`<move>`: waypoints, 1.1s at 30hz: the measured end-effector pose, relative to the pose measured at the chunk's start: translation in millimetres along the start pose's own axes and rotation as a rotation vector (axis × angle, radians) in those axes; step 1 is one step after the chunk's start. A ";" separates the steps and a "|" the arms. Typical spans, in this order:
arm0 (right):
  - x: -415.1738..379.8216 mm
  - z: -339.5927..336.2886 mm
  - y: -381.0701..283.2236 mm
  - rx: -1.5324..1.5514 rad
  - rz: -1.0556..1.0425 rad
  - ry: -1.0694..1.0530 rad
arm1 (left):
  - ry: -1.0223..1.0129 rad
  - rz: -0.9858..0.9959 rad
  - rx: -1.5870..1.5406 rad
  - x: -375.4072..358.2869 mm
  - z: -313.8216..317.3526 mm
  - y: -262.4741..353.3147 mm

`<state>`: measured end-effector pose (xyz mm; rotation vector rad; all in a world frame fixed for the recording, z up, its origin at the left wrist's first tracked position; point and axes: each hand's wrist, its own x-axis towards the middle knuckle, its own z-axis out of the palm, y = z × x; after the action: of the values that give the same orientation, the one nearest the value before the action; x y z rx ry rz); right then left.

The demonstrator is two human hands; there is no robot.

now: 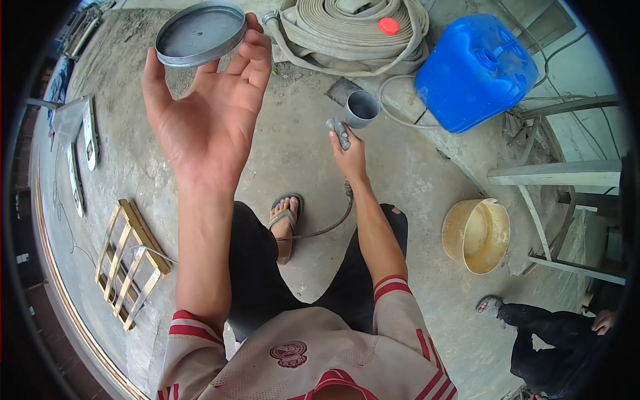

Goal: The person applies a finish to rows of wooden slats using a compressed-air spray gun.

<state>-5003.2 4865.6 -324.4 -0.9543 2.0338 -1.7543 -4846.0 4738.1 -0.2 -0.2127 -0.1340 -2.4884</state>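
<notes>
Here, a shallow round lid of dull grey metal, far left, its rim grasped by the left hand, the right hand clasping a metallic spray gun with smooth cup, coiled fabric hose beyond, round red shirt emblem near, lettering unreadable.

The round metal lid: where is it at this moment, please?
In the head view, the round metal lid is at the upper left, held in the left hand, left of the coiled hose.
</notes>
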 end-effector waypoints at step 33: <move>0.3 -32.6 35.5 -0.164 0.031 0.072 | -0.136 0.045 0.148 -70.9 31.0 -4.3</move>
<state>-5033.6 4891.7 -351.3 -0.9116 2.2542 -1.6493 -4788.9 4787.7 17.0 -0.3194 -0.3646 -2.4064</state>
